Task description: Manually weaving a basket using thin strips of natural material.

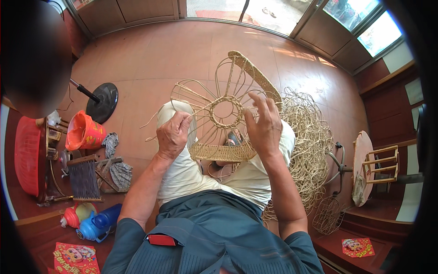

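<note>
A woven straw-coloured cord piece (222, 153) lies across my lap, with a ring at its middle, cords fanning out like spokes and woven bands at its upper right and lower edge. At its left side, my left hand (173, 135) is closed in a pinch on a cord, whose loose end shows beside the fist; the fingertips are partly hidden. On the right, my right hand (265, 122) hovers over the spokes near the ring, thumb and index finger apart, the others bent. Whether it touches a cord is hard to tell.
A large tangled heap of cord (310, 146) lies by my right leg. Left of me stand a black round base (102, 101), a red bucket (84, 130), a folding stool (85, 178) and a blue flask (93, 228). A round-topped stool (362, 166) lies tipped at right.
</note>
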`<state>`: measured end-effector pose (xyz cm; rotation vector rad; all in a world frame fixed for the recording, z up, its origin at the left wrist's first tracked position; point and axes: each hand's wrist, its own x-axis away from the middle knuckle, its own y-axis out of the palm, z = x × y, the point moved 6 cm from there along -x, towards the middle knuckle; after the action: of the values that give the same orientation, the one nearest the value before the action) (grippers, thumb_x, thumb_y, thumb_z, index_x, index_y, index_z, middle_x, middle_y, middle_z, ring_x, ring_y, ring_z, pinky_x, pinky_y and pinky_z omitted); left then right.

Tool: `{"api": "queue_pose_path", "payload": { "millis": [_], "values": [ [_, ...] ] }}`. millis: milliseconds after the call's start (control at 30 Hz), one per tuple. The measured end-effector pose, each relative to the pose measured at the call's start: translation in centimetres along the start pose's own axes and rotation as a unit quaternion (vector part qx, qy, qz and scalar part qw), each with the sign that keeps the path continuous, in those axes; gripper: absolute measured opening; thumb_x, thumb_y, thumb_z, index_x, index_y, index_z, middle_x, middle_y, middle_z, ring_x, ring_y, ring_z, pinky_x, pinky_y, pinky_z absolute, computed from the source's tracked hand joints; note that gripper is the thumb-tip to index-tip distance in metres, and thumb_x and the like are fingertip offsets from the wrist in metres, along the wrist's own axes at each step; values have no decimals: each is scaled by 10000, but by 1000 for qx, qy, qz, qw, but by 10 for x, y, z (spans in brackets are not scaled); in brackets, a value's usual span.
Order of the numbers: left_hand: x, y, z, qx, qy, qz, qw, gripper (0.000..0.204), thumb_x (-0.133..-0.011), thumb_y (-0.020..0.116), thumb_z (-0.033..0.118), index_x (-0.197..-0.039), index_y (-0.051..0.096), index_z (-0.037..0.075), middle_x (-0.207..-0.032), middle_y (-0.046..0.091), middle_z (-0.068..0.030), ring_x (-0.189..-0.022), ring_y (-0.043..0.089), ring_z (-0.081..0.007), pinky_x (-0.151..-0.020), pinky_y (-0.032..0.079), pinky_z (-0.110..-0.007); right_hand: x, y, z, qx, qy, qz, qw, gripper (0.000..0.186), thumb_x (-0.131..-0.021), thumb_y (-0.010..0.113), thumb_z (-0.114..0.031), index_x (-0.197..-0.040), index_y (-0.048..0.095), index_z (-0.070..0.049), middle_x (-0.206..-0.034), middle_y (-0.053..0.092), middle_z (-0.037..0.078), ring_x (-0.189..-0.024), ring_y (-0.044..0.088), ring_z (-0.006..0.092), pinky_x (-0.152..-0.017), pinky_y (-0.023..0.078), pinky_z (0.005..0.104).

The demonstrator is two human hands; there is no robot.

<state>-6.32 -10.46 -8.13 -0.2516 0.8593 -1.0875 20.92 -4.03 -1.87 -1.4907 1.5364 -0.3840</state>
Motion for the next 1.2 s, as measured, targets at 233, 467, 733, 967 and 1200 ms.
{"api": "queue_pose_path", "payload": {
  "millis": [233,467,733,967,1200],
  "values": [
    [-17,2,-3,31,-36,9,999,154,-1099,740,255,-1043,721,113,-740,706,-92,-687,736,-300,-624,540,-435,-20,52,11,-7,-115,0,993,379,-921,842,-137,-1282,727,-141,-1232,719,111,-1199,689,357,-1012,554,492],
    [-32,2,-21,6,-80,10,997,184,-1101,741,288,-1056,734,110,-780,735,-70,-707,723,-275,-663,547,-409,-24,56,13,-113,-80,18,990,309,-930,838,-115,-1218,725,-123,-1074,719,109,-1047,721,345,-897,578,478],
    [-16,2,-13,36,-74,27,996,198,-1107,729,292,-1036,722,107,-753,717,-82,-695,733,-294,-647,544,-425,-23,61,16,-81,-102,15,991,233,-929,838,-113,-1152,775,-134,-1089,703,101,-1007,699,336,-898,575,468],
    [-2,-1,-9,29,-85,4,996,188,-1102,731,288,-1030,718,115,-718,694,-84,-663,722,-300,-621,531,-435,-21,46,-7,52,-176,94,978,404,-897,856,-141,-1284,769,-212,-1253,691,23,-1223,639,295,-1033,529,452],
    [-2,1,-11,28,-92,0,995,186,-1101,733,287,-1034,718,115,-711,690,-80,-654,716,-296,-618,526,-435,-10,49,-10,162,-287,104,939,458,-924,740,-72,-1355,758,-226,-1350,696,9,-1312,644,271,-1098,512,441]
  ]
}}
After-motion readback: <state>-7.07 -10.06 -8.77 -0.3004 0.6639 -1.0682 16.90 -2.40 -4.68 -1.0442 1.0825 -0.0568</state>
